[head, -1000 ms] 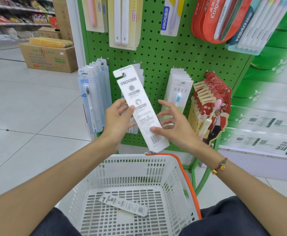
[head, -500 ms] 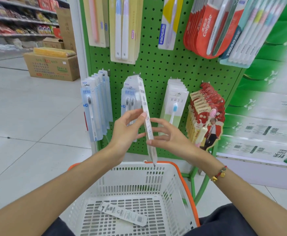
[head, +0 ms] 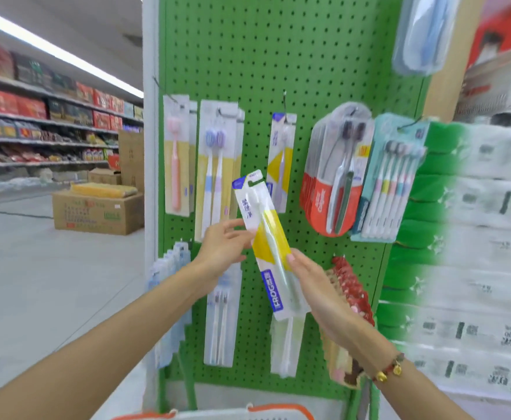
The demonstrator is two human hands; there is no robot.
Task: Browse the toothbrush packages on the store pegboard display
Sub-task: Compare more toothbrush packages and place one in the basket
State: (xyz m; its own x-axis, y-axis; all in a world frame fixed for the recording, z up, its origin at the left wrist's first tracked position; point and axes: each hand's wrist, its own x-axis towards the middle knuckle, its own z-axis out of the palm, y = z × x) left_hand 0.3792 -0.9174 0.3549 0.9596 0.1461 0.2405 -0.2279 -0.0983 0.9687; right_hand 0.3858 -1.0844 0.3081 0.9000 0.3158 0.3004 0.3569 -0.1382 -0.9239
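At the bottom edge shows the orange-rimmed white plastic basket [head: 248, 413]. Above it, the left hand [head: 222, 247] and right hand [head: 315, 289] hold a yellow-and-white carded toothbrush package [head: 266, 247] tilted before the green pegboard [head: 278, 56], fingers [head: 290, 257] pinching its edges. The inspecting step looks underway; next comes rehanging or choosing it.

A shop, prob. a supermarket. Green pegboard [head: 278, 56] w/ packaged toothbrushes [head: 221, 165] hung on hooks, long aisle shelves [head: 45, 116] stacked w/ boxed goods, cardboard stock carton [head: 96, 212] on tiled floor, shopping basket rim [head: 278, 411] at bottom edge.
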